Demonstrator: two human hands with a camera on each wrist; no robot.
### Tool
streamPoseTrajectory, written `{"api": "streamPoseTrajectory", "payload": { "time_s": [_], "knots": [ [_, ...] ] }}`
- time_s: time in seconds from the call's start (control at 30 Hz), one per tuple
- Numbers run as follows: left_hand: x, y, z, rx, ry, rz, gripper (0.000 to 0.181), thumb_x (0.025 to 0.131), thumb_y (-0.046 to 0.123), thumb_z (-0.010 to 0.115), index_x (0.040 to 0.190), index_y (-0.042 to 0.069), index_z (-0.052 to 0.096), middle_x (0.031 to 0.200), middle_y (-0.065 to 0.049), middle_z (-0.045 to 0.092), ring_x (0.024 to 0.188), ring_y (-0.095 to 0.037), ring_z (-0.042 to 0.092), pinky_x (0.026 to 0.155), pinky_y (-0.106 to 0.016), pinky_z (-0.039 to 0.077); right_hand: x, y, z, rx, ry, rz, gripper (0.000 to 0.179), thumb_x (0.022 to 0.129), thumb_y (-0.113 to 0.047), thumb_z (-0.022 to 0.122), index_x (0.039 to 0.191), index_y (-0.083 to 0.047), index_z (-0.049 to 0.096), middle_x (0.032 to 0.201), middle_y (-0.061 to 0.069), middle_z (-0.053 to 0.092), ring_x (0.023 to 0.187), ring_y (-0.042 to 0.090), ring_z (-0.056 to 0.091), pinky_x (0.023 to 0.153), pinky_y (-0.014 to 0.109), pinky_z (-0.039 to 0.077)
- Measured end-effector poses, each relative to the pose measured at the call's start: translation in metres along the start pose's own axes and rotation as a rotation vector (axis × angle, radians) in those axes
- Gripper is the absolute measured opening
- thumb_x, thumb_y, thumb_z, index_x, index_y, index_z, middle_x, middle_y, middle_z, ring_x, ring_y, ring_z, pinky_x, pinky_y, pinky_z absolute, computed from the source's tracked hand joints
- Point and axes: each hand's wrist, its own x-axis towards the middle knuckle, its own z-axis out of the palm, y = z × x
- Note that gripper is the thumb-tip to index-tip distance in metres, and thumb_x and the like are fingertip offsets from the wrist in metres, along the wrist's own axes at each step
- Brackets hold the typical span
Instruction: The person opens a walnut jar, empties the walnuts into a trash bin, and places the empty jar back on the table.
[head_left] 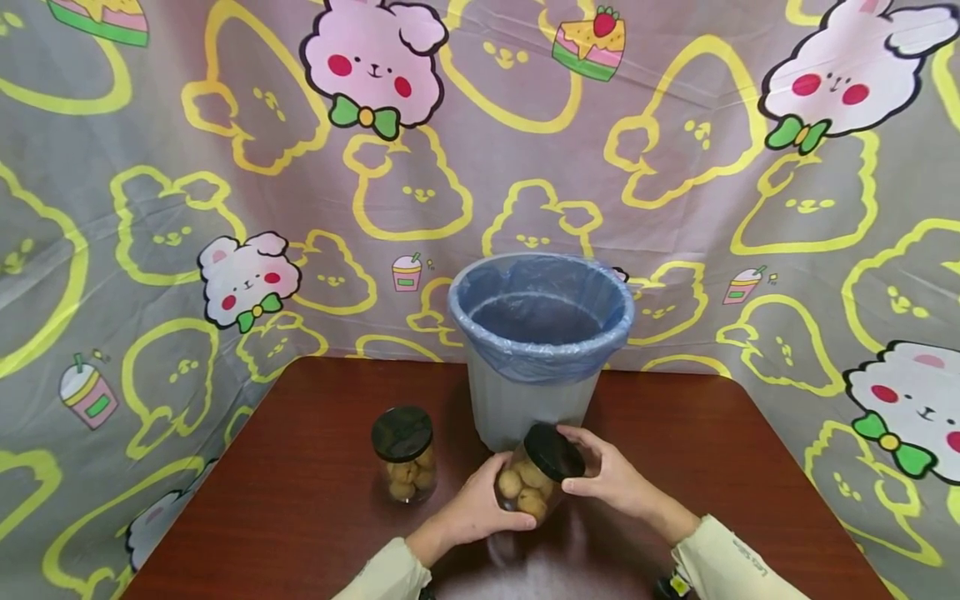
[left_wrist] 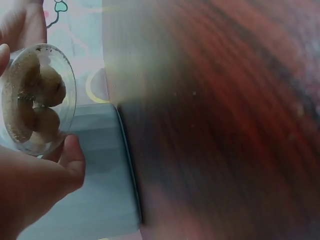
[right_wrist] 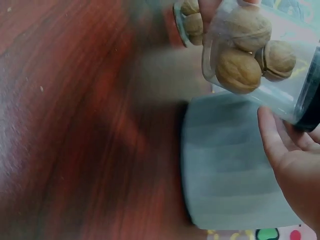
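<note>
A clear jar with a black lid is held tilted in front of the bin, its lid end leaning to the upper right. Several walnuts lie inside it. My left hand grips the jar's body near its base, thumb along the near side. Around the lid are the fingers and thumb of my right hand. In the left wrist view the jar's round bottom faces the camera, with my left hand curled at its edge.
A second black-lidded jar of walnuts stands upright on the brown table, left of my hands. Behind the held jar is a grey bin with a blue plastic liner. Patterned cloth hangs around the table's back and sides.
</note>
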Motion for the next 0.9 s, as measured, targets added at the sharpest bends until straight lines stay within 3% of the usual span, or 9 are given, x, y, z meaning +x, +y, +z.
{"api": "streamPoseTrajectory", "payload": {
  "time_s": [0.27, 0.43, 0.57, 0.73, 0.9],
  "knots": [
    [0.002, 0.000, -0.001, 0.006, 0.051, 0.023, 0.081, 0.065, 0.039, 0.085, 0.132, 0.015, 0.045, 0.117, 0.004, 0.056, 0.104, -0.012, 0.054, 0.092, -0.033, 0.042, -0.001, -0.007, -0.002, -0.023, -0.021, 0.018, 0.068, 0.082, -0.003, 0.070, 0.138, 0.009, 0.034, 0.128, 0.027, 0.046, 0.113, 0.024, 0.051, 0.087, 0.024, 0.046],
    [0.002, 0.002, 0.000, 0.003, 0.082, 0.060, 0.081, 0.064, 0.037, 0.086, 0.131, 0.015, 0.047, 0.116, 0.004, 0.055, 0.104, -0.012, 0.054, 0.092, -0.033, 0.042, -0.002, -0.007, 0.000, 0.017, 0.010, 0.023, 0.069, 0.082, -0.003, 0.071, 0.137, 0.012, 0.033, 0.127, 0.031, 0.044, 0.112, 0.028, 0.050, 0.086, 0.024, 0.046],
    [0.002, 0.004, 0.001, 0.020, 0.111, 0.088, 0.082, 0.062, 0.037, 0.087, 0.130, 0.014, 0.048, 0.116, 0.003, 0.055, 0.104, -0.013, 0.053, 0.093, -0.033, 0.042, -0.001, -0.006, 0.004, 0.048, 0.056, 0.010, 0.072, 0.081, -0.010, 0.074, 0.135, 0.014, 0.033, 0.123, 0.033, 0.043, 0.107, 0.024, 0.052, 0.082, 0.024, 0.047],
    [0.002, 0.008, 0.003, 0.010, 0.114, 0.084, 0.083, 0.062, 0.037, 0.087, 0.131, 0.013, 0.047, 0.117, 0.002, 0.055, 0.105, -0.013, 0.054, 0.093, -0.034, 0.041, -0.001, -0.008, 0.006, 0.019, 0.103, -0.027, 0.071, 0.079, -0.020, 0.077, 0.130, 0.013, 0.040, 0.116, 0.023, 0.051, 0.103, 0.014, 0.053, 0.085, 0.020, 0.043],
    [0.003, 0.010, 0.004, 0.006, 0.097, 0.075, 0.083, 0.063, 0.038, 0.086, 0.131, 0.013, 0.047, 0.115, 0.003, 0.057, 0.103, -0.012, 0.055, 0.091, -0.033, 0.043, -0.001, -0.009, 0.004, -0.047, 0.111, -0.059, 0.064, 0.078, -0.019, 0.078, 0.126, 0.007, 0.045, 0.113, 0.014, 0.054, 0.100, 0.011, 0.054, 0.085, 0.020, 0.042]
  ]
}}
